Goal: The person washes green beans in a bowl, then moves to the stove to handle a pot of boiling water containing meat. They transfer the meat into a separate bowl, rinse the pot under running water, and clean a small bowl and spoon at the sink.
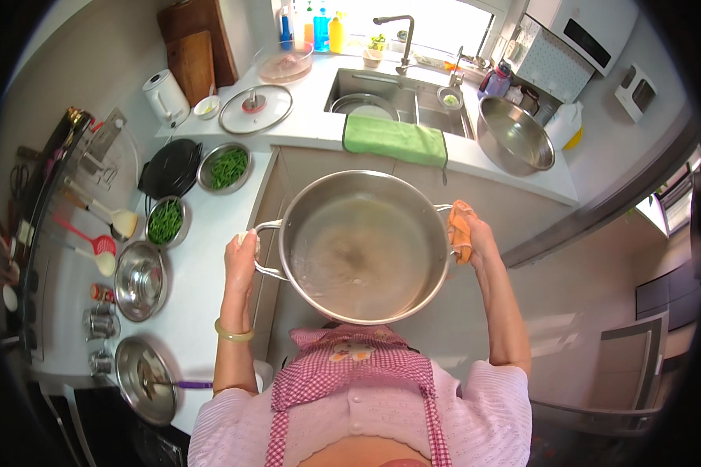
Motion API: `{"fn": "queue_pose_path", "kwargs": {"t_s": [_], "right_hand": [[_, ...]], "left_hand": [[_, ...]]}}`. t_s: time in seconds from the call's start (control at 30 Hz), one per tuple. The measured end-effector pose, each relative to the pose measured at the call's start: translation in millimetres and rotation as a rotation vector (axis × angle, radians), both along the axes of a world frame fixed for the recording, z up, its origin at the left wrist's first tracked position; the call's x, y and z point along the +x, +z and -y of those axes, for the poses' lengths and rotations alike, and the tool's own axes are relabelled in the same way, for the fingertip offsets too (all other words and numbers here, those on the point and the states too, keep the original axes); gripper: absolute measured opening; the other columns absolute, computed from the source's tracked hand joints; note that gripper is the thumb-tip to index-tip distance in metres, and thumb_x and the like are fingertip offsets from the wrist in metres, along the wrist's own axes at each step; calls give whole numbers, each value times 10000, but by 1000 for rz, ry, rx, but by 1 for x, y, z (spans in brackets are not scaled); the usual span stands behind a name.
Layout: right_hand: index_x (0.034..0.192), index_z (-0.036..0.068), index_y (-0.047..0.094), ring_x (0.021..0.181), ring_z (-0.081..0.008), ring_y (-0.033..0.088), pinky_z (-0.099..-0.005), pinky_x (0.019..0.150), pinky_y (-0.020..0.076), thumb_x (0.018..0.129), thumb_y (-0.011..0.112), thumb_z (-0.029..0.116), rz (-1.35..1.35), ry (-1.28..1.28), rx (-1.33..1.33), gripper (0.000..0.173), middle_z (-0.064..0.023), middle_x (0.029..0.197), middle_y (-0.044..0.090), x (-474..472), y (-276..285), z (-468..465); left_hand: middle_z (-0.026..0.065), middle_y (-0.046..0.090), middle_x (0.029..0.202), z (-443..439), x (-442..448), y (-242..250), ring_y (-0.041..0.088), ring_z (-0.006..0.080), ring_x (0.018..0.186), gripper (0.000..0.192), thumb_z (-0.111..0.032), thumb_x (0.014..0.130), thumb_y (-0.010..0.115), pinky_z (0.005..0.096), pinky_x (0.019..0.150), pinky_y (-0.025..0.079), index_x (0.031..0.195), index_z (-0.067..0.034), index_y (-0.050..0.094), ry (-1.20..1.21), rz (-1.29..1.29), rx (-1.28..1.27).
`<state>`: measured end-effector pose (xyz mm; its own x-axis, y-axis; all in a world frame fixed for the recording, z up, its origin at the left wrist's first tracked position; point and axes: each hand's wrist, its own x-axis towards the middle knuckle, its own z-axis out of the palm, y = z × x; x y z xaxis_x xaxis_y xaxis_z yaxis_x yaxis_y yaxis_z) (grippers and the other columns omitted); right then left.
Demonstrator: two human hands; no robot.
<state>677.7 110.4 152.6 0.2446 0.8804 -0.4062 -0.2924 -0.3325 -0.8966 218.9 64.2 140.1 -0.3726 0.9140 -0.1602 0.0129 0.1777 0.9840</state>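
Observation:
A wide stainless steel pot (365,175) with two loop handles is held up in front of my body, above the floor. Cloudy liquid (362,251) lies inside it. My left hand (242,257) grips the left handle through a pale cloth (257,242), mostly hidden by the fingers. On the other side, an orange cloth (460,230) wraps the right handle, and my right hand (479,233) is closed around it. The pot's rim looks roughly level. Its outer wall is mostly out of sight from above.
Ahead is a sink (409,93) with a green towel (394,140) over its front edge. A large steel bowl (517,137) stands right of it, a glass lid (256,110) left. Bowls of green vegetables (229,169) and a steel bowl (141,280) line the left counter.

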Motion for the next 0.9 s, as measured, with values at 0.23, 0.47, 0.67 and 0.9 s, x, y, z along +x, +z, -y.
{"fn": "queue_pose_path", "kwargs": {"t_s": [0.23, 0.47, 0.67, 0.9], "right_hand": [[1086, -27, 565, 680, -215, 638, -331, 585, 547, 930, 505, 178, -51, 57, 47, 264, -131, 868, 622, -19, 18, -116], [1093, -47, 553, 684, -243, 648, -354, 595, 554, 943, 452, 149, -133, 63, 17, 266, -160, 876, 630, -1, -10, -253], [1103, -28, 559, 725, -280, 676, -387, 610, 574, 961, 432, 166, -248, 34, -39, 273, -174, 913, 640, 25, -56, -371], [1121, -43, 525, 771, -269, 673, -379, 665, 582, 956, 436, 151, -306, 34, -46, 269, -156, 954, 639, 63, -94, -475]], "left_hand": [[-35, 503, 657, -139, -9, 29, 439, 57, 547, 218, -266, 930, 557, 229, 480, 332, 820, -78, 568, -22, 35, 79], [-51, 467, 603, -279, -3, 44, 383, 41, 460, 221, -313, 914, 549, 212, 394, 244, 788, -132, 544, -54, 61, 15], [-49, 471, 573, -400, 22, 55, 361, 40, 415, 237, -340, 908, 545, 204, 366, 228, 775, -145, 531, -68, 5, -104], [-37, 453, 573, -530, 68, 57, 352, 52, 414, 204, -284, 877, 557, 204, 362, 225, 733, -156, 487, -119, -22, -161]]}}
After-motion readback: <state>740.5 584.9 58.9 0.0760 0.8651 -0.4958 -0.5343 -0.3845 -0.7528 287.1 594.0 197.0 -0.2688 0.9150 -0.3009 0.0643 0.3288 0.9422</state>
